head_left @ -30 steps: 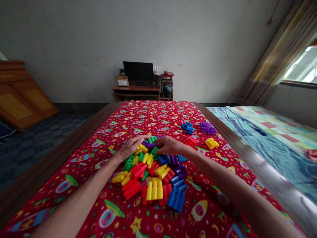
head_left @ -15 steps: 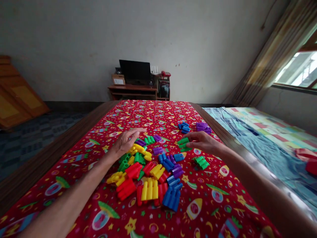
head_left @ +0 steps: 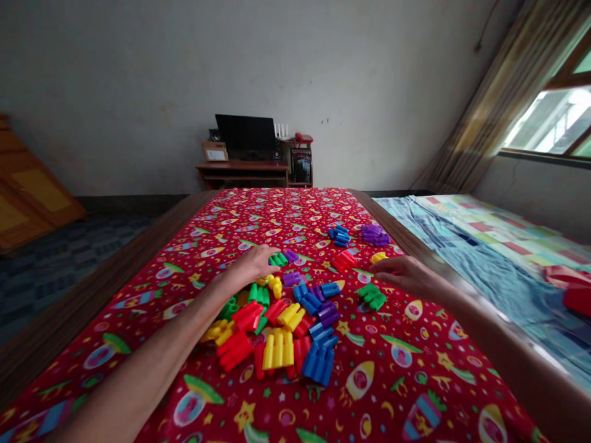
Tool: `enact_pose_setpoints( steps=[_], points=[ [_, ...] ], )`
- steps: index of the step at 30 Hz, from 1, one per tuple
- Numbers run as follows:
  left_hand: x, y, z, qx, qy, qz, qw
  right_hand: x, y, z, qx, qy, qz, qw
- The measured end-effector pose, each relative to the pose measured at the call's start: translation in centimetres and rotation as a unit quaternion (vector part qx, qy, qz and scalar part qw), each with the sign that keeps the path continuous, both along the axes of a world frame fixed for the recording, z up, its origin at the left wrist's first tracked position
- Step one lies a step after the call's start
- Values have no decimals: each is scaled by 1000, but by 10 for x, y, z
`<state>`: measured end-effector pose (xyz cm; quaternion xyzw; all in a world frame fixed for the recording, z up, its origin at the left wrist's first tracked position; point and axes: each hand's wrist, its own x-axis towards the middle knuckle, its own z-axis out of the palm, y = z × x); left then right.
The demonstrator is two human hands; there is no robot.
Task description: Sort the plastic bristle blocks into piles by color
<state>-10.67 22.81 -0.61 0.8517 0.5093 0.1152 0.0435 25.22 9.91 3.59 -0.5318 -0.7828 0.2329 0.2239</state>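
My left hand (head_left: 255, 262) reaches over the far side of a pile of toy building blocks. Its fingers point down beside a green block (head_left: 277, 259) and a purple block (head_left: 290, 256), and its fingertips are hidden. My right hand (head_left: 401, 272) hovers low over the cloth on the right, with thumb and fingers apart. Just beyond its fingertips lies a yellow block (head_left: 378, 256). To its left is a red block (head_left: 344, 261), and nearer me are green blocks (head_left: 372, 296). In the pile, yellow (head_left: 279, 349), red (head_left: 235, 351) and blue blocks (head_left: 318, 363) lie jumbled.
Farther back on the patterned red cloth (head_left: 272, 209) sit blue blocks (head_left: 339, 235) and purple blocks (head_left: 375, 234). A bed with a checked cover (head_left: 503, 234) stands right of the table. Against the wall is a desk with a monitor (head_left: 245, 136).
My right hand has moved right, off the green block it was at. A red block now lies about there, and a yellow one shows by my right fingers. My left hand has shifted right.
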Motion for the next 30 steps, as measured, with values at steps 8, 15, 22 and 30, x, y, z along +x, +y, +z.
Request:
enact_pose_setpoints(
  steps=[8,15,22,30],
  points=[
    [53,-37,41,20,-107,-81,991,-24,27,36,132,161,-102,973],
    [113,-95,2,-98,-222,-337,910,-54,68,53,189,341,-105,915],
    [122,-99,-17,-57,-216,-354,908,-57,68,43,164,316,-79,931],
    [28,-25,26,-6,-103,-90,991,-42,62,52,187,280,-87,937]
  ],
)
